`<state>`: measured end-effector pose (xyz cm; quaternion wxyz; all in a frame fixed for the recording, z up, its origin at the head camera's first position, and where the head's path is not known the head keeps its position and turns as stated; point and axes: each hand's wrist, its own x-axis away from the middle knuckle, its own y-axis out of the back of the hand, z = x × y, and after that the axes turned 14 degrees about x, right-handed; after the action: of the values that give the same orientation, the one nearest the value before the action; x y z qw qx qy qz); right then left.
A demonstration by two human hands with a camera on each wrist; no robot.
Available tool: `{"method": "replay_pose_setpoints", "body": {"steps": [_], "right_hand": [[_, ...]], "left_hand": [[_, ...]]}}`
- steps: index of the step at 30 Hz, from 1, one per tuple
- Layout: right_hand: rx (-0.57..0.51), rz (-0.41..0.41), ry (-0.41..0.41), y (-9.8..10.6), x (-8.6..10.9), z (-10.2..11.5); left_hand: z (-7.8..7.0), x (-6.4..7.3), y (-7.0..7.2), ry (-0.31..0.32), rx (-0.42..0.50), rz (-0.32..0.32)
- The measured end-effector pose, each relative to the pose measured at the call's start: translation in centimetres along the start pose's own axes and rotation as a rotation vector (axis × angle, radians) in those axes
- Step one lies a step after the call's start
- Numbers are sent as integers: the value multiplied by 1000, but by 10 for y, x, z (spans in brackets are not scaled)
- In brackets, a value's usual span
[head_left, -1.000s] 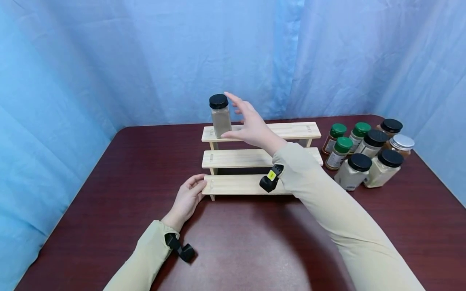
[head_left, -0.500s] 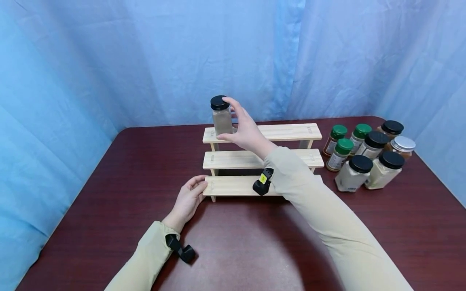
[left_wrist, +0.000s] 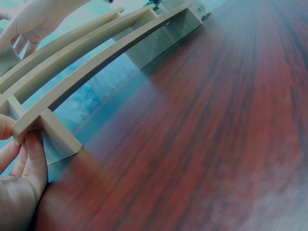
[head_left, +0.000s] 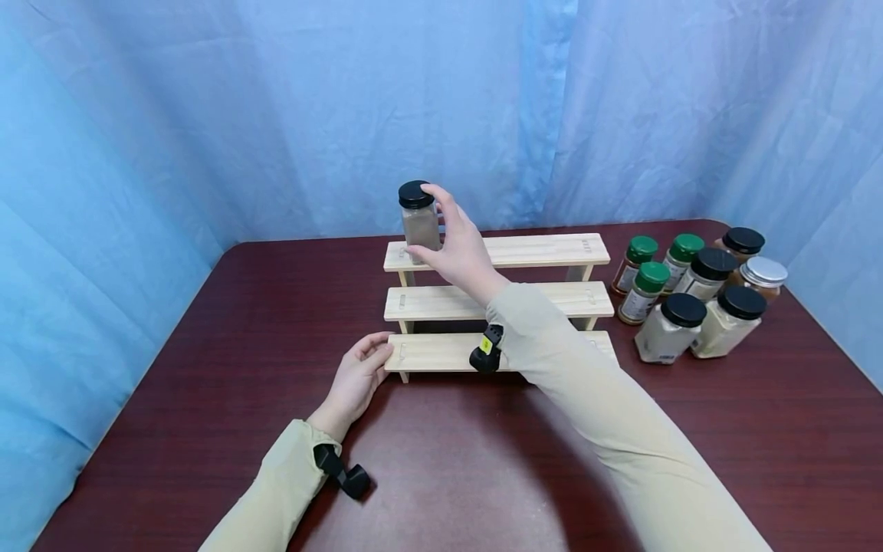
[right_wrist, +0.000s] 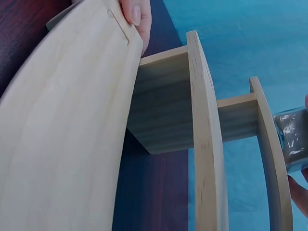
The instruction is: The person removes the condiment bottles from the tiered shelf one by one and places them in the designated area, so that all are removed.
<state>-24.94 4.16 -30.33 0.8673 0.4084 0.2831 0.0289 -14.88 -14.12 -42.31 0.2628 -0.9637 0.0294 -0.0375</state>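
Note:
A three-step wooden shelf rack (head_left: 441,351) stands on the table. My left hand (head_left: 354,383) pinches the left end of its lowest board, thumb above and fingers underneath, as the left wrist view shows around the board's corner (left_wrist: 29,120). Upright at the left end of the top step is a clear spice jar (head_left: 419,226) with a black lid and greyish contents. My right hand (head_left: 464,249) grips this jar from the right, index finger at the lid and thumb across the lower front. In the right wrist view the jar (right_wrist: 294,137) shows at the right edge, beside the top board.
To the right of the rack stands a group of jars: several with black lids (head_left: 683,310), some with green lids (head_left: 651,276) and one with a silver lid (head_left: 763,270). Blue curtains (head_left: 331,115) hang behind the dark red table (head_left: 228,368).
My right hand has closed in on the jar, its index finger coming onto the lid, while the wrist and forearm shifted left. The left hand stays at the lowest board.

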Motion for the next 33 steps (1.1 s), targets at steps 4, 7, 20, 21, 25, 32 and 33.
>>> {"method": "replay_pose_setpoints", "body": {"steps": [4,7,20,21,25,32,33], "right_hand": [[37,-33,0,-2,0,2],[54,-63,4,-4,0,3],[-5,-149,15,-6,10,0],[-15,-154,15,-6,11,0],[-81,-185,15,-4,20,-1],[-195,-252,35,-1,33,-7],[-209,-253,37,-1,35,-7]], "left_hand": [[4,0,6,-49,44,79],[2,-1,3,-21,22,37],[-5,0,-6,67,-6,-81],[-4,0,-6,65,-8,-78],[-3,0,-4,61,-14,-76],[-3,-1,-5,60,7,-77],[-3,-1,-5,59,5,-75]]}}
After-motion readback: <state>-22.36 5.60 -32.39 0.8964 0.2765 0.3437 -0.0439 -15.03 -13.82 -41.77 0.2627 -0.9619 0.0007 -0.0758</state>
